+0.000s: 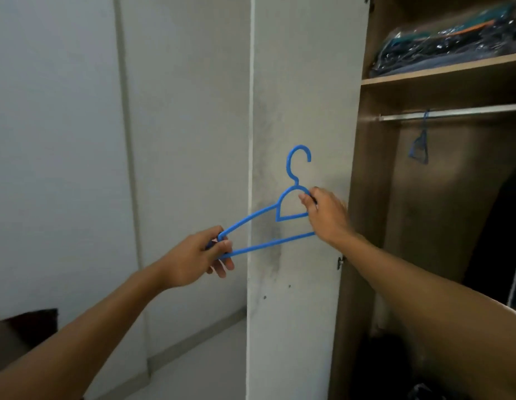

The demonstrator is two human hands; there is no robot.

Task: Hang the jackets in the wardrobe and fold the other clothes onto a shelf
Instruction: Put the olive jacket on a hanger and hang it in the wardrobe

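Nearest item: my two bare forearms, reaching up from the bottom of the view.

Left hand (193, 259): closed on the left end of a blue plastic hanger (268, 223), fingers wrapped where the shoulder bar meets the bottom bar.

Right hand (327, 216): pinching the hanger at its right shoulder, near the neck.

Hanger: empty, hook up, tilted down to the left, held in front of the open wardrobe door (303, 111), apart from it as far as I can tell.

Wardrobe interior, right: rail (453, 112) with one more blue hanger (420, 145), also bare. Shelf (441, 73) above holds bagged clothes (453, 44).

Progress, my judgement: early. I see no jacket on the rail and none in hand; whether any folding is done I cannot tell.

Room: the rail is open right of the hanging hanger. The door edge (251, 140) and the wardrobe frame stand close to my right wrist; free space lies left, toward the plain wall (63, 125).
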